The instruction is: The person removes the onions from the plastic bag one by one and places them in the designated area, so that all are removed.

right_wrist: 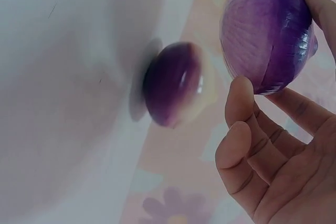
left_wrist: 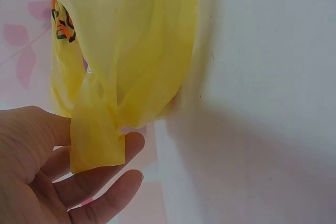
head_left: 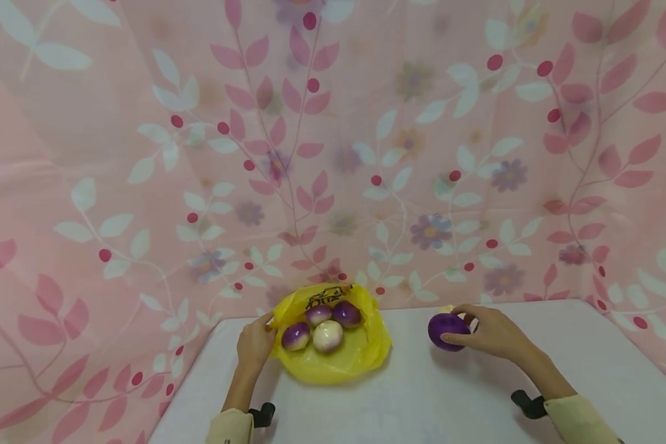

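Note:
My right hand (head_left: 494, 333) holds a purple onion (head_left: 444, 332) between thumb and fingers, above the right part of the table. In the right wrist view this onion (right_wrist: 268, 32) is glossy, with fine lines along its skin. Beyond it a second purple onion with a pale end (right_wrist: 173, 85) rests on the table, mostly hidden in the head view. A yellow plastic bag (head_left: 333, 370) lies with its mouth open, and several purple and whitish onions (head_left: 327, 337) sit inside. At the bag's left edge my left hand (head_left: 254, 345) pinches a bag handle (left_wrist: 98, 145) between thumb and fingers.
Everything stands on a white-covered table (head_left: 388, 407). Close behind its back edge hangs a pink curtain (head_left: 344, 154) with leaves and flowers. A black strap mount (head_left: 263, 415) is on the left wrist, another black mount (head_left: 528, 404) on the right.

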`<state>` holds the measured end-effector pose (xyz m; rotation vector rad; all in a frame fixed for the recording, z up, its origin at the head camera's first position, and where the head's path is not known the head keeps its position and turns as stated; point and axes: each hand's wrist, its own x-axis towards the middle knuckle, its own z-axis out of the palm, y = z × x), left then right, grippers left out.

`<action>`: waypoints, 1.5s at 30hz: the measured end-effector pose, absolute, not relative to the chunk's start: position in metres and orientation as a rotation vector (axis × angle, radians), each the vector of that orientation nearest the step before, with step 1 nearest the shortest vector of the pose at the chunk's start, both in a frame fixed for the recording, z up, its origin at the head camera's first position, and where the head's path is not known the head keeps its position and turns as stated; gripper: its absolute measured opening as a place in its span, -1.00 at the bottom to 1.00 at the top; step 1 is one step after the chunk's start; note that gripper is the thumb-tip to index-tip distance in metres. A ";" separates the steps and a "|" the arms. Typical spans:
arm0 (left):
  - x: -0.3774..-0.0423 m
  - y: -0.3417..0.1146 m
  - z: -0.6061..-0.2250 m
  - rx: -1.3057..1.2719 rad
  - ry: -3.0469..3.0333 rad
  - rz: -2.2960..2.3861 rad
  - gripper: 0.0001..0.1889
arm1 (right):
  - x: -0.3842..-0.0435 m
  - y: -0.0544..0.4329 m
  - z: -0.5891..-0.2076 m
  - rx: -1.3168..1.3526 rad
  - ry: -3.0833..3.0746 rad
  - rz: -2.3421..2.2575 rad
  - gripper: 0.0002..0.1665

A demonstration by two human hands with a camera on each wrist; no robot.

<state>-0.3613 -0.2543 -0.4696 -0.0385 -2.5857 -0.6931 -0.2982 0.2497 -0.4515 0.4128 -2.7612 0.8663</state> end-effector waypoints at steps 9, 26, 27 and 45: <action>-0.361 -0.254 -0.470 -0.030 -2.589 -0.686 -0.60 | -0.298 0.282 -0.456 0.324 -2.758 0.805 -0.21; -0.360 -0.255 -0.468 -0.036 -2.579 -0.658 -0.61 | -0.303 0.322 -0.469 0.150 -2.794 0.819 -0.17; -0.360 -0.255 -0.468 -0.037 -2.576 -0.660 -0.62 | -0.303 0.324 -0.470 0.141 -2.801 0.821 -0.16; -0.359 -0.256 -0.471 -0.045 -2.602 -0.675 -0.60 | -0.317 0.337 -0.481 0.021 -2.852 0.819 -0.01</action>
